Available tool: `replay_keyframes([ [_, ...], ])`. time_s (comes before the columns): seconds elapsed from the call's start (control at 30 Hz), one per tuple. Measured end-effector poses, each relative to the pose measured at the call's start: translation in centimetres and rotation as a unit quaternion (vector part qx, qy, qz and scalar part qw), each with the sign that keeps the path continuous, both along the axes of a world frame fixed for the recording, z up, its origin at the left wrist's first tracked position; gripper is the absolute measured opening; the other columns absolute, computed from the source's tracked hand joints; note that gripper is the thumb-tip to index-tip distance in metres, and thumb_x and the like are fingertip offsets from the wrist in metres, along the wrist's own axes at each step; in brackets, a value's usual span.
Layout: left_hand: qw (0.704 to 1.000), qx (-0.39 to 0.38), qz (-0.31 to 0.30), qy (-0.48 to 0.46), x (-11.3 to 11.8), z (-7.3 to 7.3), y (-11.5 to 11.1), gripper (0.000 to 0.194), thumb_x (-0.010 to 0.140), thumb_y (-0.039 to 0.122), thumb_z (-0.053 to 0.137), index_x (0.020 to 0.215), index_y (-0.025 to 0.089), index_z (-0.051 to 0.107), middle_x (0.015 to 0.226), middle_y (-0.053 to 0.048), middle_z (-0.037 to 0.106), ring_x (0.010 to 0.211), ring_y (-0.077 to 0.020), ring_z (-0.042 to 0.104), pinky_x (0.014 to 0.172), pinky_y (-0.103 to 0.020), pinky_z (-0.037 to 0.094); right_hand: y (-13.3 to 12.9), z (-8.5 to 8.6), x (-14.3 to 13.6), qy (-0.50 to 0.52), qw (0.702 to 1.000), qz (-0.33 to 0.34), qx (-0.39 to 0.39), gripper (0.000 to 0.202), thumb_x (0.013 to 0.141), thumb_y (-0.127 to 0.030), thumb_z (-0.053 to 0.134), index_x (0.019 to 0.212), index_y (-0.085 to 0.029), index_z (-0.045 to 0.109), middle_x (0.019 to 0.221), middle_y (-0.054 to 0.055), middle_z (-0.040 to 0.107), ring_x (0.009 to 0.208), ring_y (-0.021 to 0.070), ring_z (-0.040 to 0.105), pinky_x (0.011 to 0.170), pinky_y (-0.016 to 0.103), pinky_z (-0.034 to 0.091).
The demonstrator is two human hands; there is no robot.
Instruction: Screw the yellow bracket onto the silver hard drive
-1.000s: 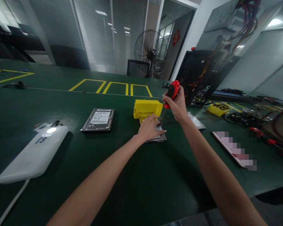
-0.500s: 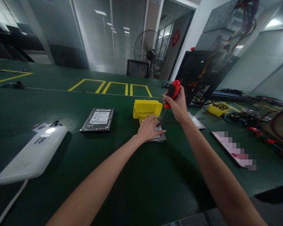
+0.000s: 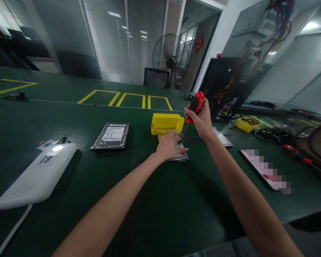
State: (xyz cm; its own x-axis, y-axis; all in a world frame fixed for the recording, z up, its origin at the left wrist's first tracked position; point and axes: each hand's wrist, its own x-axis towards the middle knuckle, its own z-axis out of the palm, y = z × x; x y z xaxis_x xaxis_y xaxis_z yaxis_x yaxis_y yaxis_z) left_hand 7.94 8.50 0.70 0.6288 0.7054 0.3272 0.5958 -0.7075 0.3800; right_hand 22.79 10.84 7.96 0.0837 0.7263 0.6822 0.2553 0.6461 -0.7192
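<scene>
A red and black screwdriver (image 3: 195, 106) is gripped in my right hand (image 3: 203, 119), its thin shaft slanting down to a hard drive (image 3: 180, 156) on the green table. My left hand (image 3: 167, 145) lies over that drive with thumb and fingers spread, pressing on it; much of the drive is hidden beneath. The screwdriver's tip meets a small dark piece near my left fingertips. Just behind stands a yellow bin (image 3: 167, 123). Another hard drive (image 3: 111, 136) lies to the left, and a silver drive (image 3: 223, 137) is partly covered by my right forearm.
On the left lies a white device (image 3: 37, 175) marked 18, with a cable. To the right are a pink flat object (image 3: 262, 167), partly pixelated, a small yellow bin (image 3: 246, 124) and black cables (image 3: 273, 135). An open computer case (image 3: 222, 84) stands at back right.
</scene>
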Motion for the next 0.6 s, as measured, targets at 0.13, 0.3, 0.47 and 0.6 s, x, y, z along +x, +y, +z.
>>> replay_keyframes([
  [0.13,1.0,0.004,0.003,-0.003,0.02,-0.14,0.04,0.052,0.085,0.058,0.058,0.113,0.014,0.065,0.136,-0.012,0.052,0.129,-0.0298,0.045,0.112,-0.046,0.03,-0.07,0.04,-0.18,0.018,1.0,0.007,0.0,0.054,0.071,-0.042,0.073,0.109,-0.031,0.037,0.085,-0.003,0.057,0.062,0.0132,0.058,0.064,0.037,0.056],
  [0.3,1.0,0.018,0.005,-0.011,0.12,-0.52,0.24,0.051,0.085,0.06,0.057,0.109,0.016,0.066,0.135,-0.011,0.053,0.128,-0.0293,0.046,0.112,-0.045,0.03,0.2,-0.17,-0.06,0.014,1.0,-0.002,0.003,0.054,0.07,-0.044,0.073,0.108,-0.031,0.037,0.085,-0.003,0.057,0.064,0.0137,0.059,0.064,0.038,0.056],
  [0.47,1.0,0.008,0.002,-0.004,0.0,-0.12,0.03,0.05,0.085,0.058,0.057,0.11,0.016,0.066,0.133,-0.011,0.053,0.127,-0.0301,0.047,0.109,-0.045,0.034,0.31,-0.28,0.04,-0.002,1.0,0.004,0.003,0.051,0.073,-0.041,0.071,0.109,-0.031,0.037,0.087,-0.002,0.057,0.066,0.0145,0.059,0.065,0.039,0.056],
  [0.6,1.0,0.007,0.002,-0.005,-0.07,0.09,-0.12,0.05,0.086,0.058,0.056,0.111,0.016,0.065,0.133,-0.01,0.053,0.126,-0.03,0.046,0.108,-0.045,0.034,0.02,-0.12,-0.18,0.008,1.0,0.014,0.003,0.051,0.072,-0.038,0.072,0.109,-0.031,0.037,0.086,-0.002,0.057,0.066,0.0145,0.06,0.066,0.038,0.056],
])
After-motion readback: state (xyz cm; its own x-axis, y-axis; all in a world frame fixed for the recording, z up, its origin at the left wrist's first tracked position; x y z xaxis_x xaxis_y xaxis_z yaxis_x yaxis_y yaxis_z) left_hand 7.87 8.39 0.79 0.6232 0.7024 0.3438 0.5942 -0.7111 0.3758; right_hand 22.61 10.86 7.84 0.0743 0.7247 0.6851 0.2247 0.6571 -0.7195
